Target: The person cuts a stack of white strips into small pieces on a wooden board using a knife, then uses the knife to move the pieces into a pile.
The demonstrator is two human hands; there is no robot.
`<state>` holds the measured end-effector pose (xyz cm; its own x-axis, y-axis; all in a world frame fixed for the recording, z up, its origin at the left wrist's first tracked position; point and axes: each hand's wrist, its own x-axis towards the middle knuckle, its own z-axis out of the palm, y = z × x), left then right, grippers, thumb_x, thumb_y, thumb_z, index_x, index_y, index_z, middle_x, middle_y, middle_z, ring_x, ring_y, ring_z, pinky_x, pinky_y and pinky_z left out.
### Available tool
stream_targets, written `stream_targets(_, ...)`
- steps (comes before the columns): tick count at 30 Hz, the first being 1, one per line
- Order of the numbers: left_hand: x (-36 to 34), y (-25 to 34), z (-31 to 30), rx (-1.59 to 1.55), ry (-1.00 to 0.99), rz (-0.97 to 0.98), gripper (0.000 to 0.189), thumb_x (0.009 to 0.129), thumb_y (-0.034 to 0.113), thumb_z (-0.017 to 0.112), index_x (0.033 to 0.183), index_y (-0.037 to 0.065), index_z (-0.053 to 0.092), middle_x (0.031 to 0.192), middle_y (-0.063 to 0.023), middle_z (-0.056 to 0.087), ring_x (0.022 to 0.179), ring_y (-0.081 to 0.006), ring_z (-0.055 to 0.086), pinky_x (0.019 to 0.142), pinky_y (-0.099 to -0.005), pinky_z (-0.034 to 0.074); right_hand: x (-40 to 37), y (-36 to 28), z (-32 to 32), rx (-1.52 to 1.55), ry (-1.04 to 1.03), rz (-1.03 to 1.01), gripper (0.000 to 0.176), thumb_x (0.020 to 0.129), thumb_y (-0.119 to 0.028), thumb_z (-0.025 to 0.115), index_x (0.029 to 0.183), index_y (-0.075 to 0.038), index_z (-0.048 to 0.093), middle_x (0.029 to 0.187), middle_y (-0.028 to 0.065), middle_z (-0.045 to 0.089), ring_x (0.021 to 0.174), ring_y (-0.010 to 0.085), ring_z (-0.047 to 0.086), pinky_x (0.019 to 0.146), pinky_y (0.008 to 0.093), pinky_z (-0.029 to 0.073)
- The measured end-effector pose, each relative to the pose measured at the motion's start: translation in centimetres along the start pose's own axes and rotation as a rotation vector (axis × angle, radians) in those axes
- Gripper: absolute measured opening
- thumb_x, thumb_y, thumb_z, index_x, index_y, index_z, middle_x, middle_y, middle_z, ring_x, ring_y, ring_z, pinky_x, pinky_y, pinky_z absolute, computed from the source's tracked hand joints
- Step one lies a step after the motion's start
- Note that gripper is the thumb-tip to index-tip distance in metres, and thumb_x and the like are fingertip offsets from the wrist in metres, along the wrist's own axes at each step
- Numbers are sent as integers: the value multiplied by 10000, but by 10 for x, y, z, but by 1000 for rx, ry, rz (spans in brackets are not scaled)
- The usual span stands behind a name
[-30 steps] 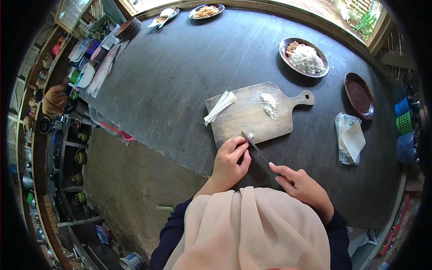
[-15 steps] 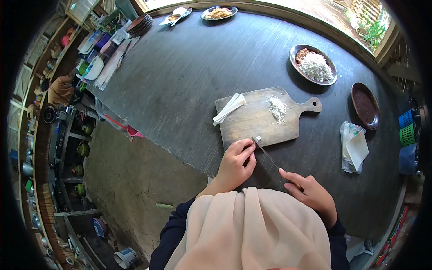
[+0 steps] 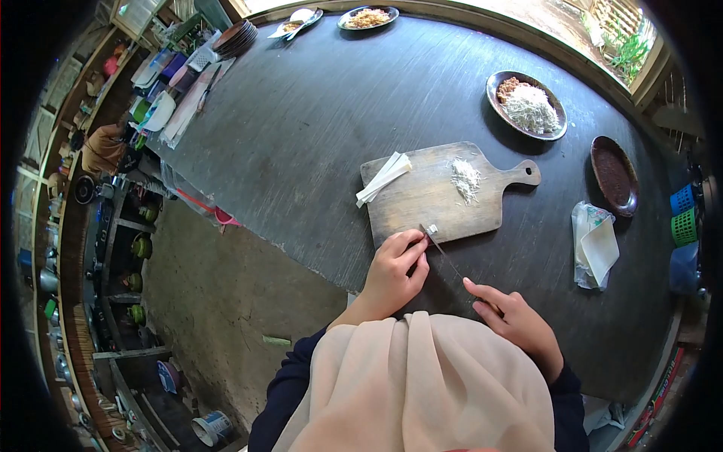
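A knife is gripped in my right hand, its blade slanting up-left to the near edge of the wooden cutting board. My left hand has its fingers bent and pressed together at that edge, beside the blade tip. What those fingers hold is hidden beneath them. Small white cut bits lie at the blade. On the board's left side rest several long white strips, and a pile of fine white shreds sits on its right.
Beyond the board stands a plate with a white shredded heap and brown pieces. To the right are an oval dark dish and a plastic wrapper with a white sheet. Plates of food and stacked brown plates stand along the far side.
The knife and my right hand have shifted slightly left and up. My left hand stays in nearly the same place, and the strips and shreds look unchanged.
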<state>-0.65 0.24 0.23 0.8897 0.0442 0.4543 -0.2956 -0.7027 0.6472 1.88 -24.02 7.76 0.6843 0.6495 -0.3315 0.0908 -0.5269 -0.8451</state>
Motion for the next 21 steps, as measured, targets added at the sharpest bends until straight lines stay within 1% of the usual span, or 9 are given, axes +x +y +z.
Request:
stream_targets(6,0,-1,0,8,-1,9,217,813,26,642,1012,-39,700,1105,-129,641,1040,-304,618,923,-389,482,2,-3,4,8,22,15,385,972,-125,591,1357,-109,565,692,202,610,541,276,562,634,332,489)
stream_targets(11,1,-1,0,13,-3,30,227,810,22,643,1021,-40,700,1109,-129,641,1042,-303,618,925,-388,481,-1,1,-1,1,30,-31,388,967,-124,603,1353,-115,572,670,185,597,521,253,538,608,332,479)
stream_targets(14,0,-1,-1,8,0,23,233,810,20,643,1028,-39,701,1113,-131,641,1047,-304,618,931,-387,479,-3,2,-5,-38,8,-10,390,963,-131,612,1352,-121,576,655,175,592,514,240,528,595,327,474)
stream_targets(21,2,-2,-2,-6,-19,41,232,817,25,645,1029,-50,699,1112,-136,641,1051,-304,618,934,-389,479,-4,6,-5,-48,19,-50,396,963,-139,619,1355,-127,575,650,171,595,508,239,540,590,332,475)
